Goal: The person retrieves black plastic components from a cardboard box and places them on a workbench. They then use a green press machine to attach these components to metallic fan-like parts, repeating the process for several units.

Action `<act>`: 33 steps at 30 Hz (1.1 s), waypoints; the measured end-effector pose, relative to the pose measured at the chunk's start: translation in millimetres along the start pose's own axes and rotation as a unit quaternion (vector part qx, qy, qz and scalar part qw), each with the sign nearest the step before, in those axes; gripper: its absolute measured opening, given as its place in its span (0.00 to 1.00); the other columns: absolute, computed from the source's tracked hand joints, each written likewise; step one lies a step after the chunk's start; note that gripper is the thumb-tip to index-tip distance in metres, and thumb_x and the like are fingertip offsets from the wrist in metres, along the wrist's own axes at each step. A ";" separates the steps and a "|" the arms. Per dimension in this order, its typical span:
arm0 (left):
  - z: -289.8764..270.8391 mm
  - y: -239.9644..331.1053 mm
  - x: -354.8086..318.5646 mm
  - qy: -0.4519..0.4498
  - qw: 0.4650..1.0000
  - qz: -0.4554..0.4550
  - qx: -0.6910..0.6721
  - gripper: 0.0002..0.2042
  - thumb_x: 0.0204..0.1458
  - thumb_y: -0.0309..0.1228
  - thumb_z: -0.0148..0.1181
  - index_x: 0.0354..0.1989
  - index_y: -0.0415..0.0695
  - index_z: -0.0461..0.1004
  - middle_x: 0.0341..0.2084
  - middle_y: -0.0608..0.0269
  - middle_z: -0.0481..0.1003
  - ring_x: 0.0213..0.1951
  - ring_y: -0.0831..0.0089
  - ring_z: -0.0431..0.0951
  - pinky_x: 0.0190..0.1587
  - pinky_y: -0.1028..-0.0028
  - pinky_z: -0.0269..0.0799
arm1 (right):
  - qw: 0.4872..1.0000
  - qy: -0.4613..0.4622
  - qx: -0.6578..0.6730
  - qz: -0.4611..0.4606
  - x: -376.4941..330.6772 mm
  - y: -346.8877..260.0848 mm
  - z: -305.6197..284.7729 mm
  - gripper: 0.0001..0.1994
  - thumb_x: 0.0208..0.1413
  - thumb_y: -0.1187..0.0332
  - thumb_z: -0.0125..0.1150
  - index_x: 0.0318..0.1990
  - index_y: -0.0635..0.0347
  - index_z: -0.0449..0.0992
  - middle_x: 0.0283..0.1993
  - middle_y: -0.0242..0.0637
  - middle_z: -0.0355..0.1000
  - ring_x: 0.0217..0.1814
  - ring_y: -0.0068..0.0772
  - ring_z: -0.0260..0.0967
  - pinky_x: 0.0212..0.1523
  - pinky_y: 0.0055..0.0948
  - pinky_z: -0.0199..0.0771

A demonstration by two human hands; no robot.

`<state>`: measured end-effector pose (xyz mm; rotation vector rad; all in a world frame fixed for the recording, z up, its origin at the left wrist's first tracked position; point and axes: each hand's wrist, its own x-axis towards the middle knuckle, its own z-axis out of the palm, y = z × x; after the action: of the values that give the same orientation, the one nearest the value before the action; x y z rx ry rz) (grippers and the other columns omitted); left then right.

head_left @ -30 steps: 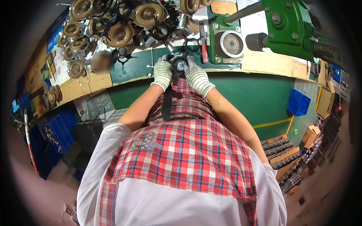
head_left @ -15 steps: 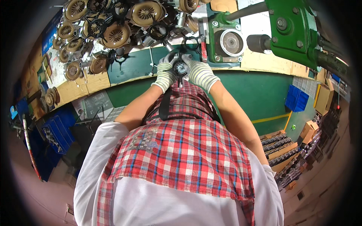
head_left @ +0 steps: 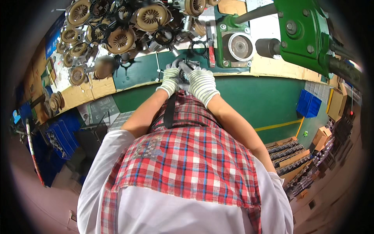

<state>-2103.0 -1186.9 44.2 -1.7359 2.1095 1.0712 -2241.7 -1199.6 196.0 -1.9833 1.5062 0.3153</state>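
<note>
Both hands wear striped knit gloves and meet at the bench's near edge. My left hand point(head_left: 170, 80) is closed around the left side of a dark round part with arms and a greyish middle point(head_left: 184, 77). Over that part's top and right side lies my right hand point(head_left: 201, 81), its fingers bent onto it. The gloves cover most of the part. Just beyond the hands, a black ring with arms point(head_left: 198, 47) lies beside a red-handled tool point(head_left: 211, 55). A short metal cylinder point(head_left: 174, 51) rests nearby.
Brown round housings with slotted faces point(head_left: 120, 40) crowd the bench's left, with black armed rings point(head_left: 100, 33) among them. At right stands a green press point(head_left: 302, 35) with a round metal seat point(head_left: 240, 46). A blue bin point(head_left: 309, 103) and trays of parts point(head_left: 286, 156) are lower right.
My right hand has shifted left and over the dark part, covering its middle. My left hand keeps its hold with little movement.
</note>
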 end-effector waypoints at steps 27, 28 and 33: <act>58.7 -31.9 24.7 0.000 0.996 -0.001 -0.087 0.61 0.06 0.46 0.79 0.63 0.54 0.57 0.61 0.59 0.55 0.56 0.57 0.58 0.64 0.72 0.58 | 0.998 0.020 0.052 -0.020 15.4 13.7 24.2 0.36 0.41 0.49 0.69 0.60 0.44 0.65 0.46 0.46 0.75 0.42 0.49 0.76 0.41 0.44 0.75; 58.9 -32.1 24.7 -0.002 0.995 -0.003 -0.100 0.60 0.07 0.45 0.79 0.63 0.54 0.57 0.61 0.58 0.54 0.56 0.57 0.58 0.64 0.72 0.58 | 0.998 0.023 0.052 -0.022 15.0 13.9 25.0 0.36 0.42 0.49 0.69 0.60 0.44 0.65 0.46 0.45 0.75 0.42 0.49 0.75 0.41 0.44 0.75; 74.8 -46.9 34.8 0.042 0.934 0.016 -0.354 0.58 0.10 0.45 0.79 0.63 0.51 0.57 0.61 0.56 0.55 0.55 0.56 0.58 0.61 0.70 0.60 | 0.997 0.038 0.062 -0.015 14.2 13.0 28.0 0.37 0.38 0.51 0.72 0.60 0.40 0.66 0.63 0.41 0.64 0.48 0.48 0.74 0.47 0.43 0.75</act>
<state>-2090.9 -1167.7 -47.9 -2.0510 1.9207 1.9797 -2244.3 -1195.8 162.4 -1.9374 1.5027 0.1319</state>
